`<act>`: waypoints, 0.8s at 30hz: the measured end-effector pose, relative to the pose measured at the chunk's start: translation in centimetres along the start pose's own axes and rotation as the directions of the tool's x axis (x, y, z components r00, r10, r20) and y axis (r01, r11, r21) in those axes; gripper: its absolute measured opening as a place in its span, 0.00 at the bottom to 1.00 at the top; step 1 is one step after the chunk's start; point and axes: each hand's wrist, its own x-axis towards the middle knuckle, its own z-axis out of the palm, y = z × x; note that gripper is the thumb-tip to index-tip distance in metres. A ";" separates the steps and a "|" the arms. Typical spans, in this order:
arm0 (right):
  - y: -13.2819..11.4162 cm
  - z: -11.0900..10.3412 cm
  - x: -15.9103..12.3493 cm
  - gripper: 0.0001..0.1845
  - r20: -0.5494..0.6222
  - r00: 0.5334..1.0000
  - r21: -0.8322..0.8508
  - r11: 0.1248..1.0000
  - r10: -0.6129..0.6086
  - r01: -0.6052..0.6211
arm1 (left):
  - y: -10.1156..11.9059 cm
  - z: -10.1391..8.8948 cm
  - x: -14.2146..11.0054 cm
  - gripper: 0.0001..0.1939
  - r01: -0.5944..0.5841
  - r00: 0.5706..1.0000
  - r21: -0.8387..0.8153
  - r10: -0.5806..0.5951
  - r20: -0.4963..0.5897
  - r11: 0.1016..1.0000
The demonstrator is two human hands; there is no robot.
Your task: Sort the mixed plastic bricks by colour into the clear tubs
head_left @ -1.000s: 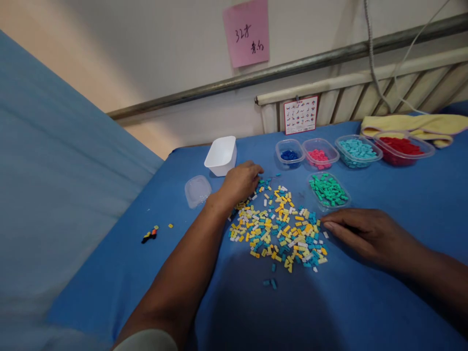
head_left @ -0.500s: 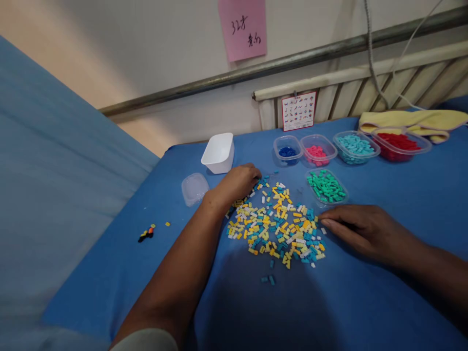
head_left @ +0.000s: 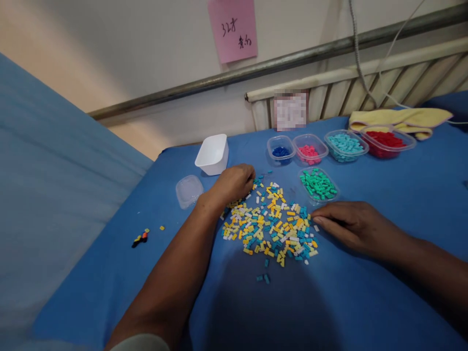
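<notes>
Curled hands (head_left: pixel 237 183) (head_left: pixel 347 225), grip unclear, at small oblong plastic bricks (head_left: pixel 270 222) on blue cloth (head_left: pixel 395 195)

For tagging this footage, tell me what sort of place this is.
Probably a plain indoor room with a sorting table: a radiator, a wall pipe and blue cloth under tubs of bricks.

A yellow cloth with pale trim (head_left: pixel 402 118) lies by the far edge of the blue-covered worktop (head_left: pixel 420 204), toward its right. Behind that edge stand a cream ribbed radiator (head_left: pixel 333 100) and a blurred rectangular sheet (head_left: pixel 291 112). A light-blue fabric curtain (head_left: pixel 54 195) hangs along the left edge.
</notes>
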 end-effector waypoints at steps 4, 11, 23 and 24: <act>-0.3 -0.1 0.2 0.11 0.009 1.000 0.004 1.000 -0.002 0.002 | -0.4 0.2 0.2 0.10 0.003 0.999 -0.026 -0.005 -0.052 1.000; -0.2 -0.1 0.2 0.12 0.017 1.000 0.000 1.000 -0.011 0.011 | -1.0 0.5 0.3 0.16 -0.096 0.995 -0.050 0.095 -0.004 0.994; -0.3 -0.1 0.3 0.12 0.025 1.000 -0.005 1.000 -0.006 0.006 | -0.1 0.2 0.2 0.17 -0.073 0.997 0.005 0.073 0.026 0.997; -0.3 -0.1 0.3 0.12 0.026 1.000 -0.006 1.000 -0.007 0.007 | 0.0 0.2 0.2 0.18 -0.082 0.996 0.010 0.082 0.034 0.997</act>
